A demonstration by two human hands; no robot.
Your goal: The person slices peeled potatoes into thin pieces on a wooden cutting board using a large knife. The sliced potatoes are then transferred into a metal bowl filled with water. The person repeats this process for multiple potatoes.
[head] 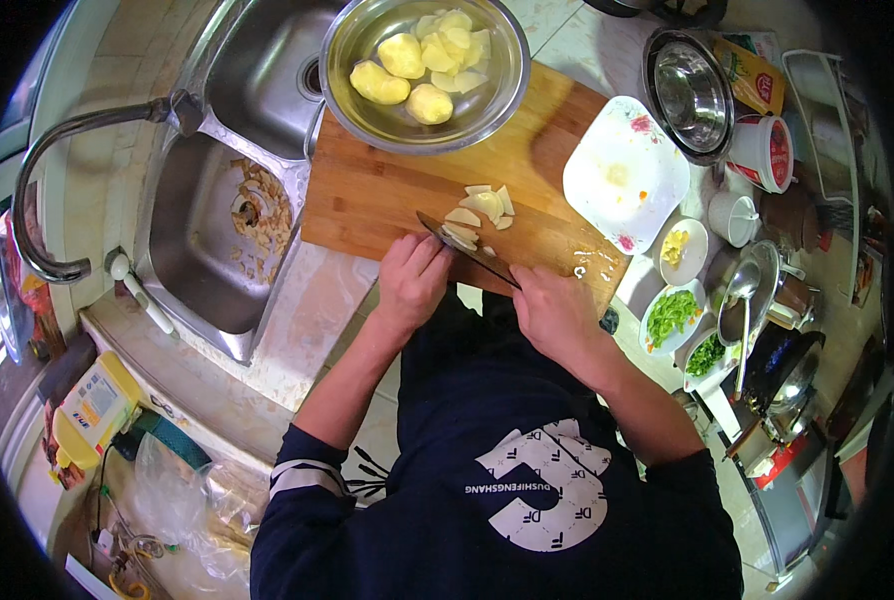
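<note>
My right hand (559, 315) grips a kitchen knife (486, 259) by its handle, which the fingers cover. The dark blade slants across the front part of a wooden cutting board (387, 191). My left hand (417, 277) is at the board's near edge with its fingers curled beside the blade; whether something is under them is hidden. Pale slices (483, 202), apparently potato, lie loosely just beyond the blade, and a few lean together against it. At the far side of the board, a steel basin (334, 97) holds whole peeled potatoes (400, 56) and more slices (451, 49) in water.
Left of the board is a double steel sink (192, 277) with peelings (259, 217) and a curved faucet (31, 202). At right stand a floral plate (616, 172), small dishes of chopped greens (672, 315), a bowl with yellow pieces (674, 247), and nested metal bowls (688, 94).
</note>
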